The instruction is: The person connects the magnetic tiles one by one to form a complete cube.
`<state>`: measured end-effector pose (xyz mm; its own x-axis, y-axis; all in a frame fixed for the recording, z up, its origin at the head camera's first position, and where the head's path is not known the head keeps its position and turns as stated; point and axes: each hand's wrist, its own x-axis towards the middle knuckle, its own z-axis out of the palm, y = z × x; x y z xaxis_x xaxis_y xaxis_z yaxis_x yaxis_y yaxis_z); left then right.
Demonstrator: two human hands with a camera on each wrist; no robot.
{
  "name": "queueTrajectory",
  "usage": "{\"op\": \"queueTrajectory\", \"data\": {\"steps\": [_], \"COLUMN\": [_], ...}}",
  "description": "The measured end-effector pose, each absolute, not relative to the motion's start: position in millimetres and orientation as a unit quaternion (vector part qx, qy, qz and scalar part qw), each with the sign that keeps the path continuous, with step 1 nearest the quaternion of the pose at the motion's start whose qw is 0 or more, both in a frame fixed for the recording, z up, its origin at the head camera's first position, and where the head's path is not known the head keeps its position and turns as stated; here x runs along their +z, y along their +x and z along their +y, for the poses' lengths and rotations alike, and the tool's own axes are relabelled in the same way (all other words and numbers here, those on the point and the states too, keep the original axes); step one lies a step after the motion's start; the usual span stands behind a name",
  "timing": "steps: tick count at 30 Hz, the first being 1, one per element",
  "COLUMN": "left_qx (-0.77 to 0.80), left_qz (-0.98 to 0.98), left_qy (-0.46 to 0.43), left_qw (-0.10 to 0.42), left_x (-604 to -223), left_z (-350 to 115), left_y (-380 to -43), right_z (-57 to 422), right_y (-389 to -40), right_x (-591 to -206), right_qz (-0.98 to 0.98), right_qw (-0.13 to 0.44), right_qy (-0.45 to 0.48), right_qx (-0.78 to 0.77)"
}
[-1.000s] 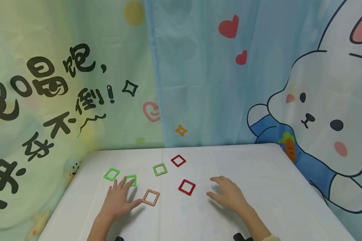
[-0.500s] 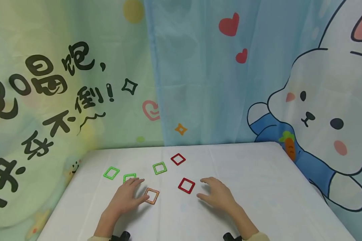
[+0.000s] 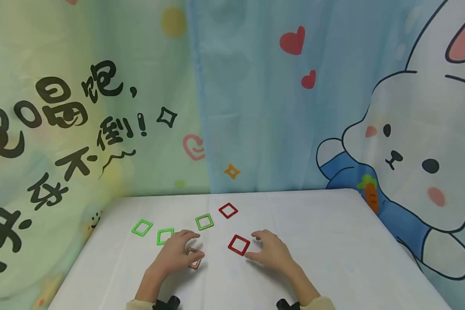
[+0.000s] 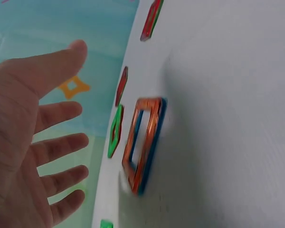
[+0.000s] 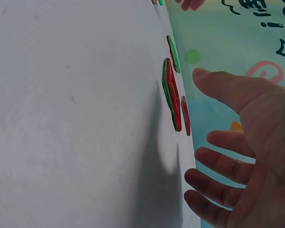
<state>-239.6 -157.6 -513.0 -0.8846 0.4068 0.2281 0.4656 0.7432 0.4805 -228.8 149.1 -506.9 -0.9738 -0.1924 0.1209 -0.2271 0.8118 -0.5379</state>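
Observation:
My left hand (image 3: 178,255) hovers over the orange square frame (image 3: 194,263), fingers spread and relaxed, holding nothing. In the left wrist view the orange frame (image 4: 154,126) shows a blue underside and lies apart from the hand. My right hand (image 3: 270,252) is just right of the nearer red square frame (image 3: 239,245), thumb tip close to its corner. In the right wrist view that red frame (image 5: 172,95) has a green underside; the right hand (image 5: 247,156) has loosely spread fingers and holds nothing. Part of the orange frame is hidden behind the left thumb in the head view.
Behind lie another red square frame (image 3: 228,210) and a green one (image 3: 204,221). Two more green frames, one near (image 3: 164,236) and one farther left (image 3: 142,227), lie beyond the left hand. A printed curtain (image 3: 248,107) hangs behind the white table (image 3: 325,241).
My left hand has moved right, from beside the orange frame to over it. My right hand has moved left toward the nearer red frame. The frames stay where they lay.

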Motion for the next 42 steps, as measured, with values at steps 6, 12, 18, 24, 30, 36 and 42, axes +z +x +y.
{"op": "queueTrajectory", "data": {"steps": [6,12,18,24,30,36,42], "left_qx": [-0.293,-0.307,-0.291,-0.301,-0.299,-0.292,-0.293], "left_qz": [-0.927,-0.923,-0.924,-0.923,-0.927,-0.929,-0.929], "left_qy": [-0.233,-0.231,-0.247,-0.240,-0.222,-0.223,-0.225], "left_qw": [0.023,-0.002,0.000,-0.014,-0.040,-0.038,-0.034], "left_x": [-515.3,-516.8,-525.5,-526.2,-524.9,-526.4,-526.7], "left_z": [-144.6,-126.5,-114.5,-106.9,-103.9,-103.4,-100.8], "left_y": [-245.0,-248.2,-250.5,-255.1,-258.9,-261.6,-261.0], "right_z": [146.8,145.7,139.9,134.7,132.2,131.2,134.4], "right_y": [-231.5,-231.1,-232.0,-236.9,-238.5,-242.1,-244.3], "right_x": [-514.1,-519.8,-523.4,-524.0,-524.8,-524.2,-521.2], "right_qz": [-0.960,-0.961,-0.964,-0.966,-0.967,-0.965,-0.954], "right_qw": [0.022,0.033,0.025,0.023,0.022,0.024,-0.003], "right_qy": [0.089,0.084,0.086,0.084,0.091,0.098,0.117], "right_qx": [0.263,0.262,0.251,0.243,0.236,0.241,0.275]}}
